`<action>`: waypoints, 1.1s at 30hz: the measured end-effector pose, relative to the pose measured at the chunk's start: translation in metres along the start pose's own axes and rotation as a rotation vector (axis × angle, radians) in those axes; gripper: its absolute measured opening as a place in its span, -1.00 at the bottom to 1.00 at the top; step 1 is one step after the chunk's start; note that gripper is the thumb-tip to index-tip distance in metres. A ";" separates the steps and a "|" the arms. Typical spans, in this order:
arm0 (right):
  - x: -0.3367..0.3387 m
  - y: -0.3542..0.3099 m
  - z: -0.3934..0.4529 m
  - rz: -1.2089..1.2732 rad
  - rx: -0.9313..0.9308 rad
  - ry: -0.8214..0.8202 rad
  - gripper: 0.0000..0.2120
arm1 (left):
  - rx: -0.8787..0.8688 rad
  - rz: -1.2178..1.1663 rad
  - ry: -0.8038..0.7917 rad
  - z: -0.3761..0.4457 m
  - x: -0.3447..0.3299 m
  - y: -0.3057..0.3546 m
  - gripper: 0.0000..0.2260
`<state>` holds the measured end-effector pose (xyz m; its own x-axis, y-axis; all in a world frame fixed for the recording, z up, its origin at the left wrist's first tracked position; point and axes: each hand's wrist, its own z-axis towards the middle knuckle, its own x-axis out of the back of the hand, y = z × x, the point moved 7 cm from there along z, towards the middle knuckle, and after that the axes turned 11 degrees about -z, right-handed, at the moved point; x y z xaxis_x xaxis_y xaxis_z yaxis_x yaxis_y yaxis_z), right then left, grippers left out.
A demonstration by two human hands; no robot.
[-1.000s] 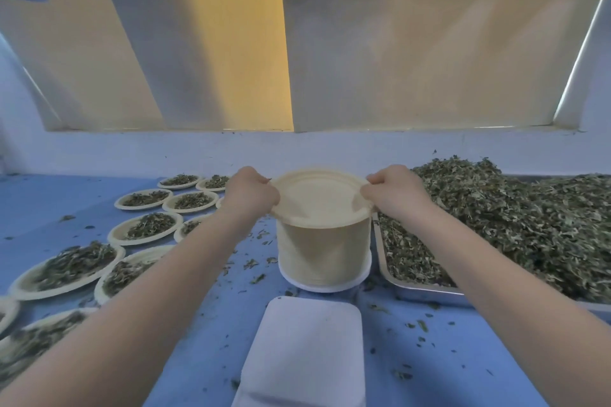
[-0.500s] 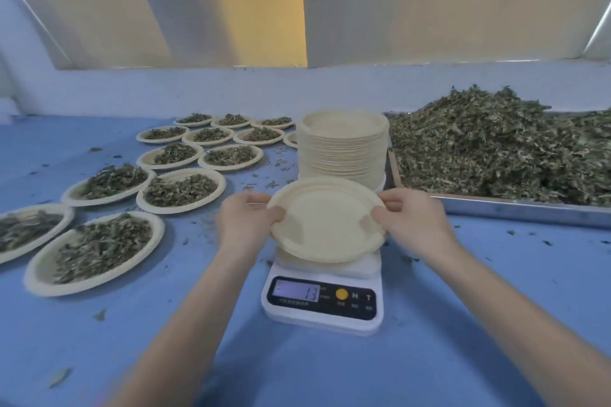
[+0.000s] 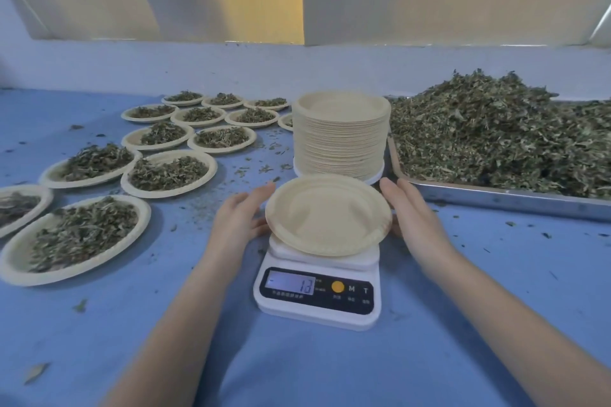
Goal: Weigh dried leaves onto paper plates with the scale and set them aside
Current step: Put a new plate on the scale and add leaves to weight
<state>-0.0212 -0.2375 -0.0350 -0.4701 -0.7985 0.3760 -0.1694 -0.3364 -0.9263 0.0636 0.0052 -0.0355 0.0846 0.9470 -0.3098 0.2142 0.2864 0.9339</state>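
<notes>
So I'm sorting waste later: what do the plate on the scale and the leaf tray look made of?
The empty plate looks like matte beige moulded paper or pulp, with a ribbed rim. The tray looks like bare metal, probably steel: grey with a dull sheen. The scale seems to be glossy white plastic.

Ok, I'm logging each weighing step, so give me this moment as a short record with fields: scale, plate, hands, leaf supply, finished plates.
scale: white digital scale, display shows 13
plate on scale: empty paper plate, no leaves yet
left hand: left hand open beside the plate's left rim
right hand: right hand open beside the plate's right rim
spare plates: stack of plates behind the scale
leaf supply: dried leaves heaped in a metal tray, right
finished: filled plates spread out on the left
</notes>
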 end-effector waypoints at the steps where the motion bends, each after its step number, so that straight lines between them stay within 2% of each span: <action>1: 0.000 0.000 -0.001 0.008 0.011 0.002 -0.07 | -0.003 0.023 -0.009 0.000 0.000 -0.001 -0.38; 6: 0.000 0.000 -0.002 -0.054 0.061 0.011 -0.27 | -0.050 0.140 0.005 0.002 0.002 -0.003 -0.21; 9: -0.001 -0.001 -0.004 -0.083 0.077 0.033 -0.28 | -0.054 0.163 0.021 0.002 0.003 -0.003 -0.10; 12: 0.000 -0.005 -0.004 -0.088 0.084 0.032 -0.27 | -0.093 0.193 0.000 -0.001 -0.001 -0.002 -0.13; 15: 0.000 -0.012 -0.004 -0.108 0.110 0.000 -0.25 | -0.277 0.365 0.032 -0.005 -0.010 0.018 -0.20; 19: 0.004 -0.031 -0.005 -0.141 0.167 -0.046 -0.04 | -0.547 0.614 -0.015 -0.017 -0.055 0.060 -0.21; 20: 0.007 -0.035 -0.005 -0.154 0.183 -0.051 -0.11 | -0.592 0.652 -0.061 -0.021 -0.072 0.066 -0.23; 23: 0.026 -0.051 -0.004 -0.237 0.255 -0.001 -0.71 | -0.702 0.776 -0.220 -0.032 -0.131 0.068 -0.33; 24: 0.035 -0.055 -0.001 -0.268 0.271 0.027 -0.75 | -0.715 0.807 -0.264 -0.032 -0.150 0.065 -0.38; 26: 0.056 -0.052 0.009 -0.360 0.267 0.043 -0.52 | -0.701 0.865 -0.326 -0.027 -0.189 0.056 -0.49; 28: 0.081 -0.044 0.021 -0.462 0.216 0.067 -0.31 | -0.661 0.954 -0.390 -0.018 -0.228 0.044 -0.52; 31: 0.122 -0.029 0.043 -0.519 0.148 0.112 -0.30 | -0.612 1.074 -0.495 -0.007 -0.284 0.023 -0.56; 33: 0.149 -0.018 0.060 -0.652 0.103 0.124 -0.31 | -0.559 1.174 -0.545 0.002 -0.313 0.008 -0.59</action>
<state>-0.0360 -0.3802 0.0390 -0.3965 -0.3543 0.8469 -0.3723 -0.7812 -0.5011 0.0413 -0.2889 0.0689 0.3300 0.5341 0.7784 -0.6408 -0.4788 0.6001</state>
